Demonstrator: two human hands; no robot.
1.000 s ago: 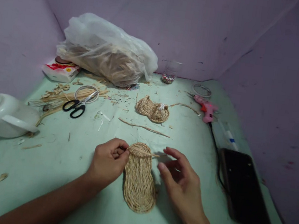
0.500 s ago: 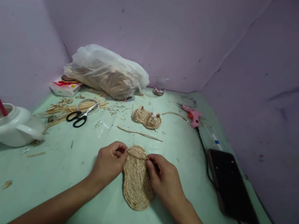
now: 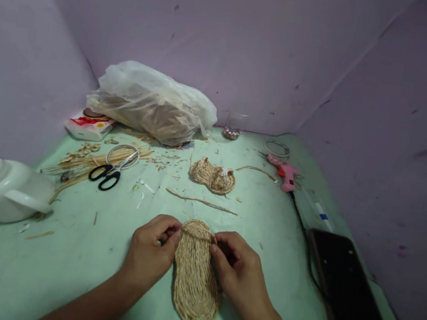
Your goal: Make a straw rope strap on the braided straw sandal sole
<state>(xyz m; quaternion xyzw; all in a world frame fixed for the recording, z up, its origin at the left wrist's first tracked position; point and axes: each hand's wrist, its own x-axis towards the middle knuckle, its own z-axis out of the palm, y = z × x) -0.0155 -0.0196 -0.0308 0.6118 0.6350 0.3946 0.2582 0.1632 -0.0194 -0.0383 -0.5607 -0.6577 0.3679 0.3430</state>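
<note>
A sole-shaped piece of coiled straw cord [image 3: 196,284] lies flat on the green table in front of me. Across its upper part runs a short length of twisted cord [image 3: 198,236], from one hand to the other. My left hand [image 3: 155,247] pinches the cord's left end at the sole's edge. At the opposite edge, the thumb and fingers of my right hand [image 3: 240,267] close on the right end. The fingertips partly hide both ends. Beyond the sole lie a loose cord [image 3: 202,201] and a smaller coiled sole with white beads [image 3: 211,174].
Scissors [image 3: 111,169] and straw strands [image 3: 77,165] lie to the left, near a white pot [image 3: 14,190]. A plastic bag [image 3: 154,101] and a bead jar [image 3: 232,131] stand at the back. On the right are a pink glue gun [image 3: 285,173], its cable and a dark phone [image 3: 350,290].
The view has shifted a little, so the sole and both hands appear lower and larger. Both hands keep their pinch on the cord across the sole.
</note>
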